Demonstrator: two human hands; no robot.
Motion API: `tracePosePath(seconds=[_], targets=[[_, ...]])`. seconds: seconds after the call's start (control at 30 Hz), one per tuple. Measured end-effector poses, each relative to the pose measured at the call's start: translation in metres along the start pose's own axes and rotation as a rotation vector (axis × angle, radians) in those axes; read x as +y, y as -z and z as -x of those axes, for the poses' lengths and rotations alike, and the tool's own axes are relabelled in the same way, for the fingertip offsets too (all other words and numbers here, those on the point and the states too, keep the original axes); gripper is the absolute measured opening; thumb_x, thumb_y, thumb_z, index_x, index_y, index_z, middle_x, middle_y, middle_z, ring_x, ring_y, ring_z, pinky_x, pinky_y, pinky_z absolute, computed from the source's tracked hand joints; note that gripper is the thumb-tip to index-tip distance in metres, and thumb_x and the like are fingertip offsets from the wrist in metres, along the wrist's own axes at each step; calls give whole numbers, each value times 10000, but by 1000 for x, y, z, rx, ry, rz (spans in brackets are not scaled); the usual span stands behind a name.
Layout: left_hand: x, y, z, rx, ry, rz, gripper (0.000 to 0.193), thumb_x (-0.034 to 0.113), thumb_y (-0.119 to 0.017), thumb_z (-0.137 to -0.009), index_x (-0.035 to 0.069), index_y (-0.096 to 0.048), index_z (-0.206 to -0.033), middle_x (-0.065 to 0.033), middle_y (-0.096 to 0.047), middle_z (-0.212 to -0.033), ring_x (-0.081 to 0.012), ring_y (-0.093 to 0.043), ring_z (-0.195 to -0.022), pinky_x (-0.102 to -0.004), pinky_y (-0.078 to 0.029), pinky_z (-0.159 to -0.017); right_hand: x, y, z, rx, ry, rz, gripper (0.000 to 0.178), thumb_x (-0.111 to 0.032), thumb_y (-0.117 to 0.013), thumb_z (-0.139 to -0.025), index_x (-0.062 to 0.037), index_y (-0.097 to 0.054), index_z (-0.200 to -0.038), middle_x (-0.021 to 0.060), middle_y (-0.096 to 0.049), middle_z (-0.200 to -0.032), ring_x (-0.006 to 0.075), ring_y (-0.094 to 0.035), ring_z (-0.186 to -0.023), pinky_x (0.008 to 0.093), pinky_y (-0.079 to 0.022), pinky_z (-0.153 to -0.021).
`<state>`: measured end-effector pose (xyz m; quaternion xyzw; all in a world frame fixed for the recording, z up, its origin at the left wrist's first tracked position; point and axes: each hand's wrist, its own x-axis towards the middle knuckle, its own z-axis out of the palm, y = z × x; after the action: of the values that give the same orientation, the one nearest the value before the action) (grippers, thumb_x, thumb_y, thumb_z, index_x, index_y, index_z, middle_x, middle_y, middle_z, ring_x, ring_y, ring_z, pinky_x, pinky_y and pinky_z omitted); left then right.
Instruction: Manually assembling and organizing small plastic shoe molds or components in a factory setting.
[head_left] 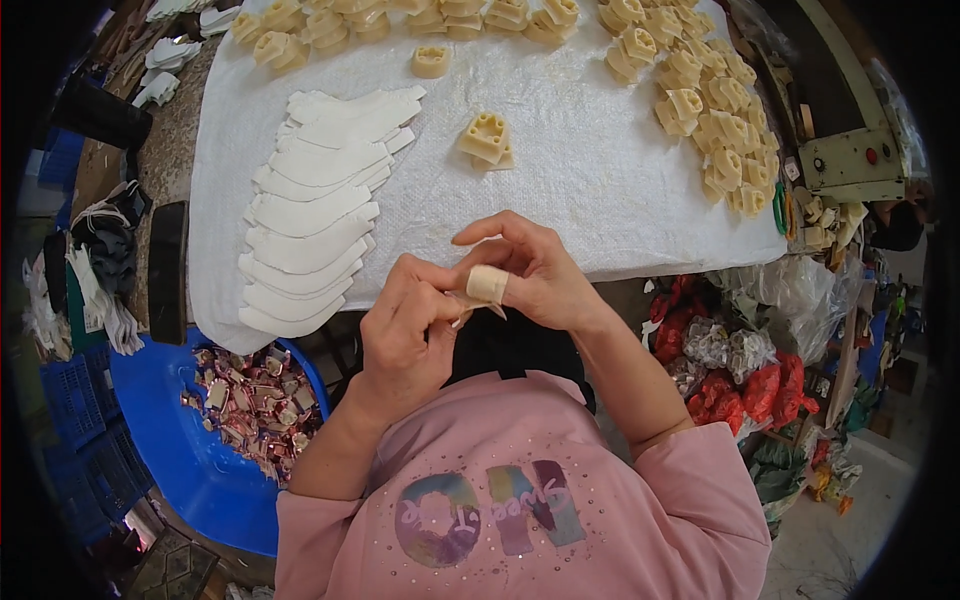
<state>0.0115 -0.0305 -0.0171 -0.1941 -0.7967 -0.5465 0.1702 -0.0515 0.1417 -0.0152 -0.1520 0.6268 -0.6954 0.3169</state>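
My left hand (405, 325) is closed in a pinch in front of my body, just off the table's near edge. My right hand (540, 275) meets it there, its fingers curled and its thumb turned toward the left fingertips. A tan band (487, 284), which looks like finger tape, sits around the right thumb. Something small and pale shows between the two hands, mostly hidden by the fingers. Beyond them lie overlapping white curved flat pieces (310, 215) on the left. Two cream moulded parts, one squarish (486, 140) and one rounder (431, 62), lie farther back.
A white woven sheet (570, 190) covers the table. Many cream moulded parts (728, 130) line its far and right edges. At the left are a dark phone-like slab (168, 270) and a blue tub (190, 450) holding small reddish pieces. Plastic bags (740, 350) lie at the right.
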Motion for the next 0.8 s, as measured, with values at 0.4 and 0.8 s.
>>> tracePosePath(seconds=[0.4, 0.8], targets=[[12, -11, -5, 275, 434, 574, 125, -19, -672, -832, -38, -603, -935, -120, -640, -988, -127, -608, -874, -253, -512, -770, 4, -18, 1, 153, 462, 241, 201, -209, -594, -889, -54, -578, -1017, 92, -553, -1036, 233, -465, -997, 354, -364, -919], [17, -14, -4, 238, 455, 522, 162, 109, -674, -866, -27, -607, -923, -152, -613, -1033, -151, -610, -857, -269, -518, -756, 0, -27, 5, 374, 585, 460, 115, -62, -597, -791, -75, -527, -880, 74, -534, -917, 264, -454, -911, 353, -372, -848]])
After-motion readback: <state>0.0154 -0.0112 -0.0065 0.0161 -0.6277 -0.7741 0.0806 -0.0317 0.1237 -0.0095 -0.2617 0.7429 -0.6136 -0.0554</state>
